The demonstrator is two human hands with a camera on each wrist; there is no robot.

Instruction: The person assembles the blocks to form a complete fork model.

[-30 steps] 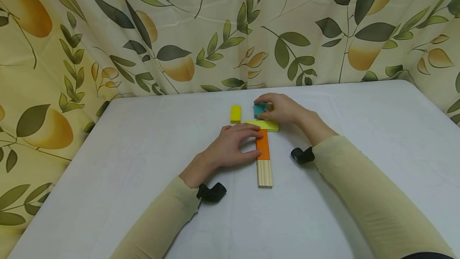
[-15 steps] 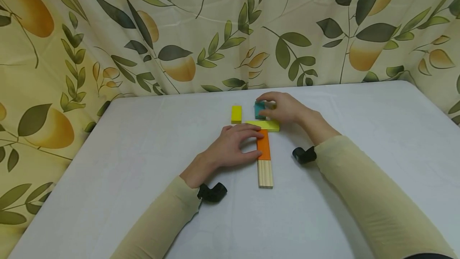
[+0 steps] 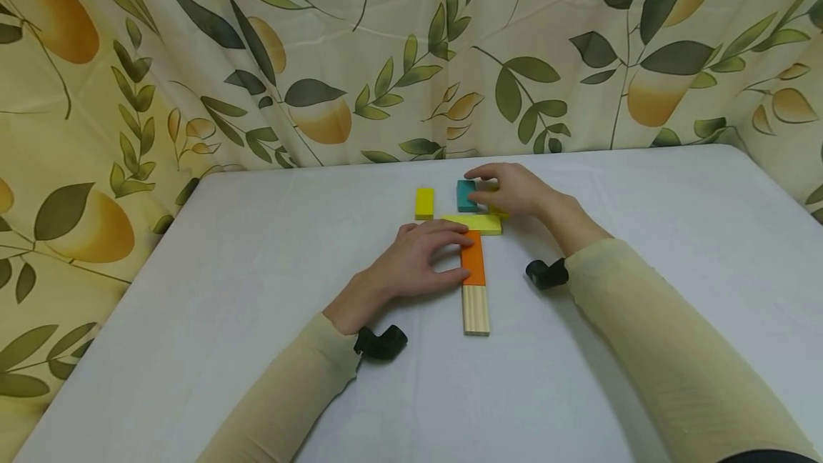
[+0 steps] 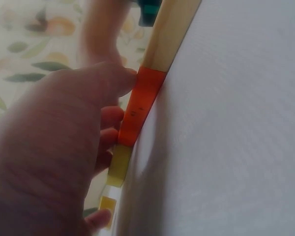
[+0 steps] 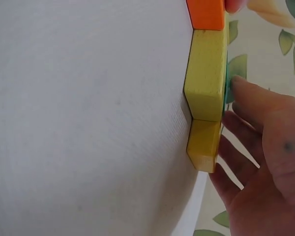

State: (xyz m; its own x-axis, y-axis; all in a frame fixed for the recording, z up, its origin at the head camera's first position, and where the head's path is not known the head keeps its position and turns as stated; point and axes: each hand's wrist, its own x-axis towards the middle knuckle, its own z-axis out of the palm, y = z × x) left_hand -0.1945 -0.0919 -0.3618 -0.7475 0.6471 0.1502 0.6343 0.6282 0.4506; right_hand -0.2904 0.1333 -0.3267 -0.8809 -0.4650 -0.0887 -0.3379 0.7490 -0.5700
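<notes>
My left hand (image 3: 419, 261) rests its fingertips and thumb on an orange wooden block (image 3: 474, 263), fingers spread. A plain wood block (image 3: 476, 311) continues the line toward me, and a yellow-green block (image 3: 484, 224) lies crosswise at the orange block's far end. Beyond it sits a teal block (image 3: 466, 196). My right hand (image 3: 516, 190) is loosely spread there, its thumb (image 5: 238, 87) at the teal block's edge and the index finger near its far end. Partly hidden under that hand is a yellow block (image 5: 203, 142), touching the yellow-green one in the right wrist view.
Another yellow block (image 3: 424, 203) stands left of the teal one, just past my left fingers. The white tablecloth (image 3: 257, 256) covers the table up to its far edge. Behind hangs a curtain (image 3: 398, 56) printed with fruit and leaves.
The right hand's thumb and fingers have loosened from the teal block and shifted slightly right, leaving more of it visible. More of the yellow block beneath that hand shows. The left hand stays put.
</notes>
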